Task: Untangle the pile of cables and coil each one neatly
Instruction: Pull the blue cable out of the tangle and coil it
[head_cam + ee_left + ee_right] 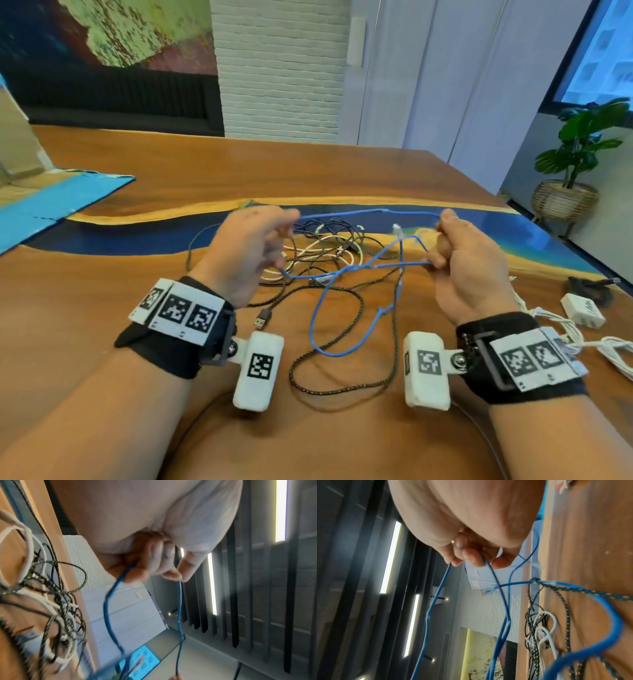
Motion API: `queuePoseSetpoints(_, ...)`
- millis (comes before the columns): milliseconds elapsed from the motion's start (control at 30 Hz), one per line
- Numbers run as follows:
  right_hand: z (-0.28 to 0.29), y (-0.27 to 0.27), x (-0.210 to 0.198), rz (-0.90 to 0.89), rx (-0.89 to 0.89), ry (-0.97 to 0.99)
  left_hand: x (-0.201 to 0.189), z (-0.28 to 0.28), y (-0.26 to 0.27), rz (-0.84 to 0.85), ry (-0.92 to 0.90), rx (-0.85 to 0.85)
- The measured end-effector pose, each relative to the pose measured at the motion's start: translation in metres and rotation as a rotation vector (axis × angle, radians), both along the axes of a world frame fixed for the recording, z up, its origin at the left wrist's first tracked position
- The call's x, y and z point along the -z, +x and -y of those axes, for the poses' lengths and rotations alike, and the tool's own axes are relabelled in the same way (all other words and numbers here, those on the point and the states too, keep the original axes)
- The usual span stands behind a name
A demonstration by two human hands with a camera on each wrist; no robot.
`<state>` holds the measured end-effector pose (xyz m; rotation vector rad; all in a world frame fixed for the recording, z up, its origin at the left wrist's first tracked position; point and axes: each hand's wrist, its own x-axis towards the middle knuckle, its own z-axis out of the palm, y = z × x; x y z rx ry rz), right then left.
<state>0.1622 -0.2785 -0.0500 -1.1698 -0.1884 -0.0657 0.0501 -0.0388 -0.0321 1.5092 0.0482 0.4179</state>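
Both the left hand (251, 245) and the right hand (469, 260) pinch the blue cable (363, 214) in curled fingers, stretching it above the table (342, 438), yet nothing looks coiled and the tangled pile (329, 250) lies beneath, so most work remains.

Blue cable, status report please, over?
Both hands, left and right, grip blue cable, stretched between them. Lower loop crosses braided black cable. Pile still tangled.
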Motion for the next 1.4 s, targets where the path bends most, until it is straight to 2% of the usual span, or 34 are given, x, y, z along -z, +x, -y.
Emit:
queuePoseSetpoints(100,0.000,-0.001,0.003,0.060,0.021,-0.177,-0.005,-0.019,0.002,0.090,-0.023,-0.193)
queuePoseSetpoints(233,0.006,0.003,0.004,0.037,-0.088,-0.124,-0.009,-0.037,0.001,0.170,0.069,-0.418)
queuePoseSetpoints(333,0.010,0.009,0.008,-0.002,-0.101,-0.168,-0.008,-0.035,0.003,0.232,0.166,-0.473)
queuePoseSetpoints(433,0.007,0.012,0.014,-0.046,0.009,-0.222,-0.008,-0.033,0.004,0.299,0.257,-0.536)
queuePoseSetpoints(500,0.006,0.013,0.017,-0.061,0.067,-0.323,-0.010,-0.034,0.002,0.327,0.275,-0.577)
queuePoseSetpoints(633,-0.001,0.004,0.014,-0.160,0.031,-0.394,-0.012,-0.036,-0.001,0.370,0.328,-0.614)
queuePoseSetpoints(733,-0.011,-0.003,0.016,-0.272,-0.111,-0.257,-0.012,-0.026,-0.002,0.360,0.342,-0.526)
queuePoseSetpoints(867,-0.021,-0.010,0.020,-0.316,-0.372,0.031,-0.005,-0.009,0.001,0.161,0.229,-0.122)
queuePoseSetpoints(933,-0.023,-0.013,0.018,-0.288,-0.457,0.128,0.000,0.001,0.002,0.043,0.232,0.015)
queuePoseSetpoints(1100,-0.029,-0.025,0.010,-0.189,-0.643,0.240,0.010,0.015,0.002,-0.156,0.370,0.123)
queuePoseSetpoints(1267,-0.032,-0.031,0.002,-0.102,-0.669,0.310,0.013,0.017,0.001,-0.291,0.462,0.254)
queuePoseSetpoints(1400,-0.031,-0.029,0.010,0.004,-0.628,0.131,0.014,0.018,0.005,-0.216,0.427,0.059)
